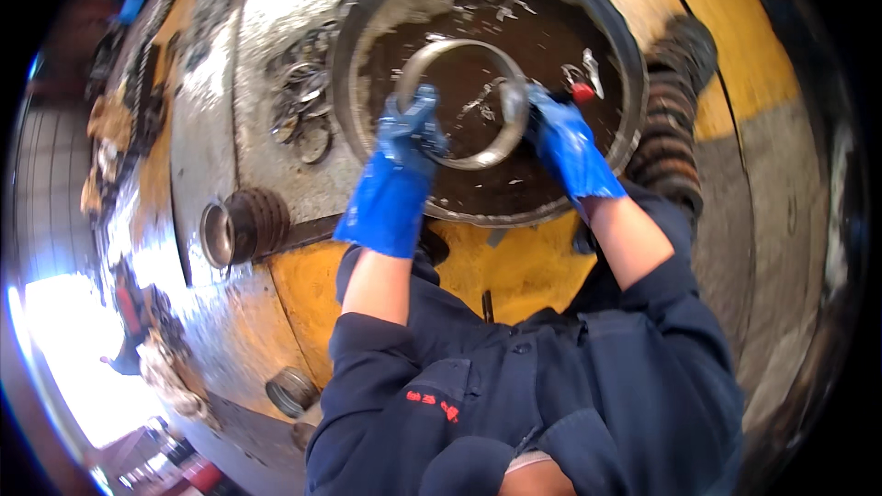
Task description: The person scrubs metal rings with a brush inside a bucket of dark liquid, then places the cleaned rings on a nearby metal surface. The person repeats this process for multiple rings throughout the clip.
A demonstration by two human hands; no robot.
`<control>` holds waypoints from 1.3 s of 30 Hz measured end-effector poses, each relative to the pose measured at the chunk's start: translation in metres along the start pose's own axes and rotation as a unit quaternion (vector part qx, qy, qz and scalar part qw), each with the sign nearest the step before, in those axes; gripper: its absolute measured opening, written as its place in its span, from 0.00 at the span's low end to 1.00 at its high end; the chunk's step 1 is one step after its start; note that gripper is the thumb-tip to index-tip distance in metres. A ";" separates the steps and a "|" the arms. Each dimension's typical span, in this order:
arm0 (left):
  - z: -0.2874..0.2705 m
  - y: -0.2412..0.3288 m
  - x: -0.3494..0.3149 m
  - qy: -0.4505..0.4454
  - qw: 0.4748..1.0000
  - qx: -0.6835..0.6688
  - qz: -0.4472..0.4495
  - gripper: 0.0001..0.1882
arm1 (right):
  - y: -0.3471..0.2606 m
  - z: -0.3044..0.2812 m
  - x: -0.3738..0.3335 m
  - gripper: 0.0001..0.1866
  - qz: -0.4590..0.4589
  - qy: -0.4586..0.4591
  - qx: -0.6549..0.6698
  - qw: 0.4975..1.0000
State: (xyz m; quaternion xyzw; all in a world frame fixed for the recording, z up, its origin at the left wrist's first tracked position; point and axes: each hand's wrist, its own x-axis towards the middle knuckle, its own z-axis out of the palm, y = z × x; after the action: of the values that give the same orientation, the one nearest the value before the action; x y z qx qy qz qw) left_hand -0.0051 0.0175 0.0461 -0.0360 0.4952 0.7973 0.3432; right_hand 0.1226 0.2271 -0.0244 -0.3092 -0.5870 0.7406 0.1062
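Note:
A wide metal ring (501, 147) is held tilted above a large round basin (345, 64) of dark brown liquid. My left hand (409, 129), in a blue rubber glove, is closed around the ring's left side. On the opposite side, my right hand (560, 136), gloved the same way, grips the ring; its fingertips are partly hidden by the band. Just beyond my right hand, a small red object (582, 92) lies in the basin beside a shiny white streak. What lies under the liquid cannot be made out.
Several loose metal rings and discs (308, 83) lie left of the basin. A ribbed metal cylinder (257, 225) rests nearer on that side, with a smaller ring-shaped part (292, 392) farther down. A long row of ribbed, rusty pieces (669, 142) borders the basin's right side.

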 end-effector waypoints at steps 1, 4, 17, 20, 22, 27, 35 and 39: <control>0.007 -0.003 -0.001 -0.018 1.000 -0.022 -0.010 0.13 | -0.012 -0.003 -0.011 0.17 -0.064 -0.004 -0.132 0.989; 0.021 -0.001 -0.013 -0.071 0.997 -0.022 -0.031 0.15 | 0.003 -0.011 -0.001 0.19 -0.127 -0.022 -0.243 0.962; 0.009 0.022 -0.052 -0.048 0.920 0.388 -0.030 0.17 | 0.013 -0.031 0.024 0.17 -0.002 0.083 0.000 0.997; -0.004 0.023 -0.052 -0.041 0.937 0.346 -0.005 0.14 | 0.015 -0.021 0.022 0.17 -0.036 0.111 0.038 0.992; -0.013 0.030 -0.058 -0.029 0.941 0.337 0.010 0.13 | 0.011 -0.009 0.000 0.17 -0.056 0.116 -0.030 0.991; -0.011 0.037 -0.056 -0.025 0.975 0.214 0.062 0.11 | 0.066 -0.035 -0.026 0.10 -0.217 0.041 -0.202 0.954; -0.017 0.039 -0.065 0.004 0.970 0.221 0.097 0.14 | 0.032 -0.002 -0.099 0.15 -0.208 0.045 -0.576 0.789; -0.021 0.030 -0.061 0.012 0.969 0.236 0.075 0.12 | 0.008 0.013 -0.102 0.23 -0.034 0.025 -0.620 0.783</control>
State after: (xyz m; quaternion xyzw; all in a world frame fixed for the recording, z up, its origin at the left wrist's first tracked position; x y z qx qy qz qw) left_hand 0.0182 -0.0392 0.0823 0.0740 0.6746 0.6809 0.2755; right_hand 0.1968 0.1608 0.0034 -0.3066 -0.9271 0.2046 -0.0686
